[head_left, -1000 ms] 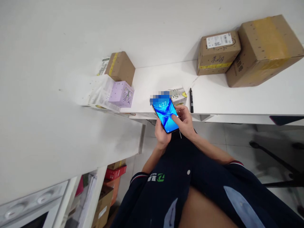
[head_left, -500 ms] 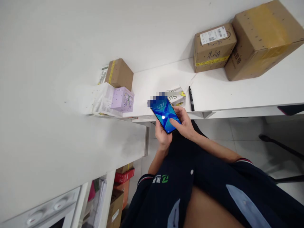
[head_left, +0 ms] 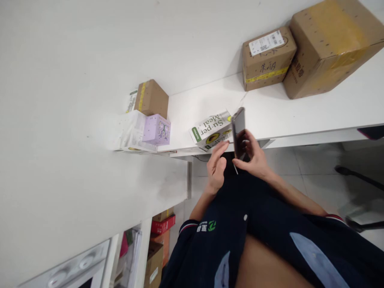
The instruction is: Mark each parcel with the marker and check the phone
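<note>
Head view: right hand (head_left: 253, 158) pinches a dark smartphone (head_left: 239, 132) near frame centre, thumb on one side, fingers on the other, phone turned edge-on and tilted, screen dark as far as I can tell. Left hand (head_left: 216, 166) is loosely spread just left of it, fingertips near the "Su-per Meal" carton (head_left: 211, 129), holding nothing. Phone sits over the front edge of the white shelf (head_left: 300, 116), not resting on it.

Risk: one-hand pinch on a slim tilted phone looks weak; a slip would likely drop it past the shelf edge to the tiled floor (head_left: 315, 176). Left hand could nudge the carton, which already overhangs the edge.

Upper right: two taped cardboard parcels (head_left: 268, 58), well apart. Left of centre: lilac box (head_left: 156, 130).
</note>
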`<state>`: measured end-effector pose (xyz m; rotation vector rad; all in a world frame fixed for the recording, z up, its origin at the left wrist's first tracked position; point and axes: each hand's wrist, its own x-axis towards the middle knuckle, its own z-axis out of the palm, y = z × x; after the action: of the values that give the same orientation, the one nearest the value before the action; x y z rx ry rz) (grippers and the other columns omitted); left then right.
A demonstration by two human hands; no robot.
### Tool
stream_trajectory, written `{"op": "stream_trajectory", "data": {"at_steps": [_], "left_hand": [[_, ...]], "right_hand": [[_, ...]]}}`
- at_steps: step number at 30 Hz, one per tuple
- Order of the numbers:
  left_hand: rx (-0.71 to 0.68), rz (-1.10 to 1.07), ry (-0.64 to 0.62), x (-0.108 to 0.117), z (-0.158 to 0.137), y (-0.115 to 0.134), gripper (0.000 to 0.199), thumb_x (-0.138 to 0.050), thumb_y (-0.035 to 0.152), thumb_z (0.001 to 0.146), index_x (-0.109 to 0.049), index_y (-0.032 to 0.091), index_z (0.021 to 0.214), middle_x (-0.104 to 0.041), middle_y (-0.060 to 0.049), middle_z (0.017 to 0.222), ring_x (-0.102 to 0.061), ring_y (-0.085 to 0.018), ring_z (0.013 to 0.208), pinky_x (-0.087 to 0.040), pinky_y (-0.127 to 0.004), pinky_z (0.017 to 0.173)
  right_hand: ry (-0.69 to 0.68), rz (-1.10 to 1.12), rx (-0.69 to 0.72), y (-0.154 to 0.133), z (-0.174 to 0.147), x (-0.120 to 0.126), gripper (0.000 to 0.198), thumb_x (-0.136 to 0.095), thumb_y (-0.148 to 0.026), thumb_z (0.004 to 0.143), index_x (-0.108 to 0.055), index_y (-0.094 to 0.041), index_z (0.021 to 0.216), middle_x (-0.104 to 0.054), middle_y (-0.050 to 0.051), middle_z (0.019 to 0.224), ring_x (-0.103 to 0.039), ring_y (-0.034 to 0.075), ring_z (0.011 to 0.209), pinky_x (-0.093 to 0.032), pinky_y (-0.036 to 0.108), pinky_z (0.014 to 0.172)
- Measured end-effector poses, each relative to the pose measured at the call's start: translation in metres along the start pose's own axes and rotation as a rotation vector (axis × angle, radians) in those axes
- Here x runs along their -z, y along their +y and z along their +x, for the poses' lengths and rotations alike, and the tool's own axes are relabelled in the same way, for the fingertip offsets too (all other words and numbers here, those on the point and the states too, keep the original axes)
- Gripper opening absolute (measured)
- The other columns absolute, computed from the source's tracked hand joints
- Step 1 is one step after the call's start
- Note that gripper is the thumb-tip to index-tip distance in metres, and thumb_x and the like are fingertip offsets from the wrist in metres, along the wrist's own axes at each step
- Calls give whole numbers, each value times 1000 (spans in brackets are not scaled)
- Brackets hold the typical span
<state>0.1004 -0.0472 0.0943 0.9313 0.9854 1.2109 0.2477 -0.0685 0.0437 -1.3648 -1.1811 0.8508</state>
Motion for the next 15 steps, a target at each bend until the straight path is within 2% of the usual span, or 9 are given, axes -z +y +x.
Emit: {"op": "stream_trajectory", "data": {"at_steps": [2, 3, 5, 7, 10, 13, 15], "left_hand": [[-256, 207, -10, 17, 8, 2, 27, -75, 44, 80, -75, 27, 101, -67, -7, 126, -51, -29, 138, -31, -48, 124], [-378, 289, 31, 27, 14, 1, 27, -74, 43, 81, -73, 28, 103, -65, -7, 127, -50, -28, 137, -31, -48, 124], [-482, 406, 157, 49, 29, -1, 34, -74, 44, 81, -68, 30, 111, -60, -7, 129, -50, -28, 135, -34, -48, 121], [-457, 517, 215, 66, 44, -4, 51, -76, 45, 77, -59, 30, 124, -53, -8, 137, -47, -29, 138, -34, -48, 120], [-351, 637, 179, 83, 62, -7, 80, -80, 43, 72, -43, 33, 142, -41, -10, 152, -39, -31, 144, -30, -50, 121], [-267, 664, 72, 92, 77, -9, 97, -84, 42, 69, -31, 37, 150, -31, -10, 161, -34, -32, 148, -29, -52, 122], [-224, 635, 0, 96, 86, -12, 101, -86, 43, 68, -28, 38, 152, -29, -11, 163, -31, -31, 151, -28, -51, 122]], "right_hand": [[112, -168, -55, 11, 5, 23, 107, -76, -57, 71, -21, -27, 158, -43, 17, 153, -55, 35, 128, -48, 57, 104], [163, -268, -85, 16, 9, 36, 108, -74, -58, 72, -19, -24, 158, -41, 19, 154, -52, 37, 131, -47, 58, 105], [243, -463, -156, 25, 18, 60, 110, -72, -58, 73, -16, -18, 159, -39, 23, 153, -44, 40, 138, -44, 58, 107], [281, -616, -256, 34, 28, 80, 111, -73, -52, 72, -15, -12, 158, -41, 27, 149, -43, 44, 137, -43, 59, 105], [283, -788, -353, 47, 39, 99, 112, -74, -44, 69, -16, -8, 158, -45, 30, 142, -49, 47, 127, -45, 61, 99], [278, -920, -321, 59, 45, 104, 108, -74, -39, 70, -19, -7, 157, -50, 30, 135, -52, 46, 119, -44, 60, 95], [275, -983, -294, 66, 48, 104, 104, -73, -38, 72, -22, -6, 156, -52, 30, 132, -53, 44, 116, -43, 59, 95]]}}
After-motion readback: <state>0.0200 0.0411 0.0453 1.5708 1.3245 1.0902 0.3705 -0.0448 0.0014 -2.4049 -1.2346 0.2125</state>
